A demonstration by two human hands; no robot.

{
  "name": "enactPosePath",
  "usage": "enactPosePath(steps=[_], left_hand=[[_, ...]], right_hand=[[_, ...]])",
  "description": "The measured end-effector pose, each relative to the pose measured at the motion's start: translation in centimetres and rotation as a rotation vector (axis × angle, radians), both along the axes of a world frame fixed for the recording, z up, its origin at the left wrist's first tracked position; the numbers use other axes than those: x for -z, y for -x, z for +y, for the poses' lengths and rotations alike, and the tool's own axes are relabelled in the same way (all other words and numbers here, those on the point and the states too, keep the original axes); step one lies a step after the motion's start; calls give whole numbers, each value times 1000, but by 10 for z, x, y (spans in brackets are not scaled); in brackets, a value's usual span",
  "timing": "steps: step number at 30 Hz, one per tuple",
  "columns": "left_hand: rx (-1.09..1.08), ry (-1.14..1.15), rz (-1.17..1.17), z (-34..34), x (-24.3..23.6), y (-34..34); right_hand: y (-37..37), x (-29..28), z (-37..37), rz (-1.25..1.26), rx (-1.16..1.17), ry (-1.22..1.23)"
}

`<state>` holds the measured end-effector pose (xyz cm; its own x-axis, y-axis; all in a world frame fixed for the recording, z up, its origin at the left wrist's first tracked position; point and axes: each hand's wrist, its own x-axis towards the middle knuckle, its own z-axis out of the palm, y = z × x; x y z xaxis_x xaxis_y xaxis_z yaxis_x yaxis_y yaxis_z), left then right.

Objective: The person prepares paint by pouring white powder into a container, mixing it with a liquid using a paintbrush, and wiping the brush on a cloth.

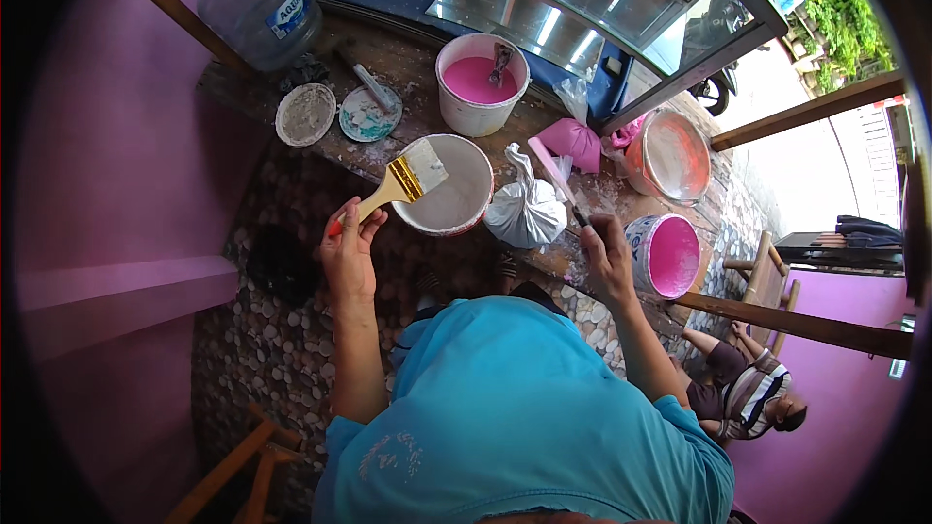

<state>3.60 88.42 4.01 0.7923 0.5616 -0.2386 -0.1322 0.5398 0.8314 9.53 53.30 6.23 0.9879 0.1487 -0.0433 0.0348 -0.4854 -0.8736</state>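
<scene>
My left hand (351,257) grips the handle of a flat paintbrush (390,190) with a gold ferrule. Its pale, paint-caked bristles hang over a white bucket (471,196) whose inside is coated whitish. In my right hand (610,254) is a narrow tool with a black handle and a flat pink-smeared blade (550,168), pointing up and left. Beneath that blade sits a knotted white plastic bag (527,210). Behind it rest a bag of pink material (573,143) and an orange bucket (672,157) smeared white. Closest to my right hand is a bucket (670,257) with a pink interior.
A white pail (474,119) of pink paint stands farther back on the wooden table (388,150). Left of it lie paint-stained lids (306,116) and a water jug (262,10). A glass case (641,5) borders the back. At right sit wooden beams (806,327) and a seated person (748,393).
</scene>
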Motion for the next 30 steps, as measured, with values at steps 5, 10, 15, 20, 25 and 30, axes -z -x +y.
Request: enactPosePath(steps=[5, 10, 15, 20, 25, 30], left_hand=[[-12, 19, 15, 0, 6, 11], [-1, 103, 42, 1, 15, 19], [17, 157, 25, 0, 27, 21], [19, 205, 20, 3, 39, 26], [238, 271, -18, 1, 45, 26], [437, 305, 21, -1, 51, 31]], right_hand=[[-2, 8, 15, 573, 51, -664], [-6, 10, 22, 701, -11, -733], [-5, 11, 35, 561, 52, -663], [-4, 21, 36, 518, -3, -629], [-3, 39, 33, 479, 13, -538], [-2, 40, 40, 512, 10, -475]])
